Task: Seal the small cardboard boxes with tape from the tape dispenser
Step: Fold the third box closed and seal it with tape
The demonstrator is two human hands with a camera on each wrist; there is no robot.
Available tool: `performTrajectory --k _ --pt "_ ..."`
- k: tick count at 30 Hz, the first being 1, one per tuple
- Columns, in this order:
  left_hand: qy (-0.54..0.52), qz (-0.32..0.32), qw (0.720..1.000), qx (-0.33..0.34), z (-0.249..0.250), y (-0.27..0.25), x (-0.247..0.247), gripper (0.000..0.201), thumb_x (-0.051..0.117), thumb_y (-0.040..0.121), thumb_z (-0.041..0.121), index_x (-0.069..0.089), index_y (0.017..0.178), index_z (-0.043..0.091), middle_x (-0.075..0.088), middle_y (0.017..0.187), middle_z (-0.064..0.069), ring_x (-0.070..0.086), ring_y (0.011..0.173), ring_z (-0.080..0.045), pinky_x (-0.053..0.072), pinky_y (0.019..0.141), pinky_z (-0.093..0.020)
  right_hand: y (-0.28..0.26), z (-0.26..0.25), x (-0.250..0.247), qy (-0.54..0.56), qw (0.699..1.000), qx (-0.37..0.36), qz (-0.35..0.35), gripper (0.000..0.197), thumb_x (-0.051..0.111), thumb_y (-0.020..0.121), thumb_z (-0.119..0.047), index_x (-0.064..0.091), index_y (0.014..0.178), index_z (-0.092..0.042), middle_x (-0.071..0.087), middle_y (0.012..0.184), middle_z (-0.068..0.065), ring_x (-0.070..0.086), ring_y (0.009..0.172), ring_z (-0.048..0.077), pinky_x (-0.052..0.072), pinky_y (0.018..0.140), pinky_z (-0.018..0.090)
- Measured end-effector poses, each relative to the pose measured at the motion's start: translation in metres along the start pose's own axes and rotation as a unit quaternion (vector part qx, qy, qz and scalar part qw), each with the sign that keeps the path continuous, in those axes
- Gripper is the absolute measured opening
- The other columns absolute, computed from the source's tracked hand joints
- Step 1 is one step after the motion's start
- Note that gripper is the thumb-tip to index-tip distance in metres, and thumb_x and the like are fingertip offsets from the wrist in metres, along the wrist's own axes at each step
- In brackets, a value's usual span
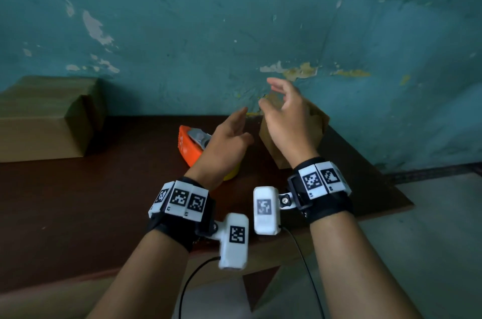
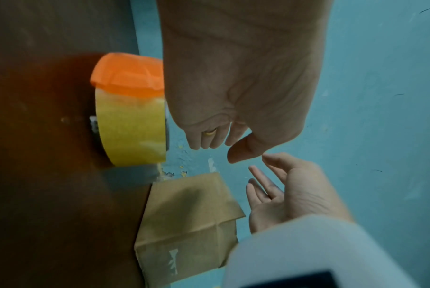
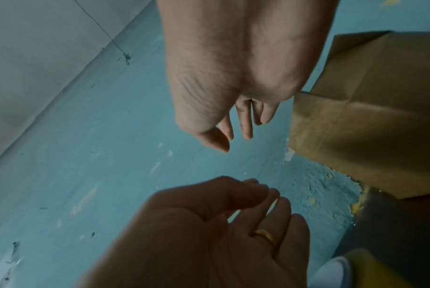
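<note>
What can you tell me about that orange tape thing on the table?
The tape dispenser has an orange plastic body, a grey metal part at its top, and a roll of yellowish tape mounted in it. It rests on the dark brown table, left of the small cardboard box. Neither hand touches it.

Peeling teal wall (image 1: 182,19) behind a dark brown table (image 1: 78,201) — pale grey floor (image 1: 430,240) to the right

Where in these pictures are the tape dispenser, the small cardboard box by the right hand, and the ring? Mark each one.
tape dispenser (image 2: 127,74): left wrist view, on its orange housing.
small cardboard box (image 2: 184,210): left wrist view, on its top flap.
ring (image 3: 265,234): right wrist view, on the gold band round a left-hand finger.
</note>
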State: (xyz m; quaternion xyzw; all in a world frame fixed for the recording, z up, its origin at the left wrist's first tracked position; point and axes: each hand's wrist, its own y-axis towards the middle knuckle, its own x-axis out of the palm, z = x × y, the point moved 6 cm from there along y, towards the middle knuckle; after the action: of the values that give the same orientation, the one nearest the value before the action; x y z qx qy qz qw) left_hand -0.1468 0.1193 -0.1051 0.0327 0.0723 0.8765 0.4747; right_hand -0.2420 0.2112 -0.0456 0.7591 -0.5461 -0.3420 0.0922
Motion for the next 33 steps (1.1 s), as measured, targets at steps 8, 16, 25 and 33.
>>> performTrajectory --k 8,16,25,33 --pt "-0.070 -0.066 0.995 -0.009 -0.011 0.006 0.043 0.070 0.053 0.090 -0.013 0.040 0.156 0.007 0.063 0.133 0.013 0.059 0.117 0.015 0.049 0.101 -0.014 0.007 0.039 -0.053 -0.038 0.996 0.055 0.053 0.046 0.066 0.096 -0.017 0.060 0.141 -0.024 0.045 0.138 -0.001 0.038 0.138 0.021 0.039 0.116 0.040" --pt "-0.049 -0.117 0.992 -0.027 -0.021 0.005 0.064 0.057 0.054 0.097 -0.004 0.054 0.142 0.033 0.062 0.140 0.015 0.053 0.133 0.000 0.040 0.118 -0.034 0.008 0.094 -0.071 0.002 0.979 0.201 -0.034 0.070 0.066 0.099 -0.024 0.034 0.161 -0.023 0.042 0.158 0.005 0.044 0.140 0.022 0.036 0.102 0.034" --pt "-0.040 -0.111 0.992 -0.042 -0.028 0.009 0.078 0.076 0.049 0.096 -0.010 0.027 0.164 0.017 0.046 0.153 0.012 0.041 0.141 -0.002 0.035 0.118 -0.027 0.004 0.111 -0.068 0.023 0.974 0.211 -0.074 0.040 0.068 0.097 -0.025 0.057 0.135 -0.020 0.067 0.123 -0.002 0.063 0.115 0.016 0.049 0.089 0.035" --pt "-0.046 -0.095 0.994 -0.016 -0.018 0.011 0.065 0.077 0.053 0.094 -0.011 0.031 0.163 0.015 0.045 0.156 0.008 0.041 0.142 -0.004 0.039 0.115 -0.024 0.008 0.087 -0.063 0.030 0.984 0.167 -0.061 0.046 0.070 0.081 -0.041 0.064 0.125 -0.025 0.073 0.116 -0.003 0.070 0.109 0.018 0.057 0.101 0.052"
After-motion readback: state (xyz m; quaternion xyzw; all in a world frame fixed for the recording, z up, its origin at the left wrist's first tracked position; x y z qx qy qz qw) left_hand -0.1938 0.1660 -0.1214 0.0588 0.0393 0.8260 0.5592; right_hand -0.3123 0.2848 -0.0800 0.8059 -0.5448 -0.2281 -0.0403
